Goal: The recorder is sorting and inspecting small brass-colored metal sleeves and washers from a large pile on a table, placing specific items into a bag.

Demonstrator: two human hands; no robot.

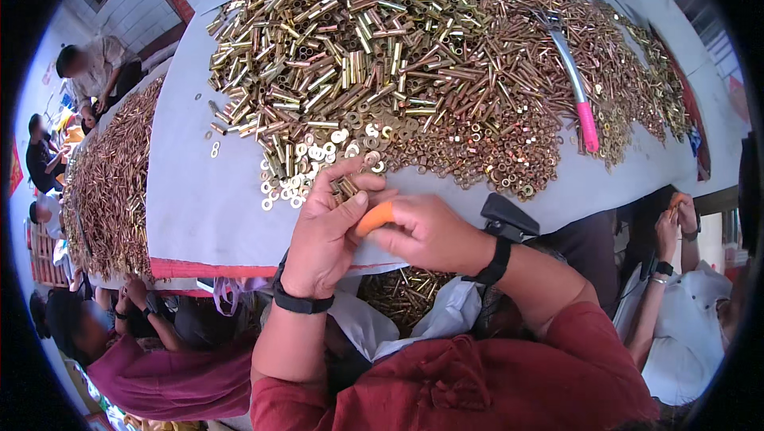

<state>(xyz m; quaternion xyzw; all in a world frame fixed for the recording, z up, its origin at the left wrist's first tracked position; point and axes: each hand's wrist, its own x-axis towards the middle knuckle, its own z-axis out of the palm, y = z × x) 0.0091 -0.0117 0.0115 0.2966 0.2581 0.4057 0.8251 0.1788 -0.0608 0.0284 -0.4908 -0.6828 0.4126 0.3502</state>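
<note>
While the left hand (321, 222) clasps small metal tubes (345, 187) over the near side of the table (215, 228), I cannot tell whether the right hand (434, 232), close beside it, holds anything.

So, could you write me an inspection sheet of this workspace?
Surface: pale tabletop with a red near edge.
Parts: heaped metal tubes; flat washers nearer the hands.
Clutter: pink-handled tool lying on the heap.
Hands: left hand holds short metal pieces; right hand, with an orange finger cover, works close against it, its grip partly hidden.
Cables: nothing seen.
Surroundings: co-worker in purple at left, another in white at right.
</note>
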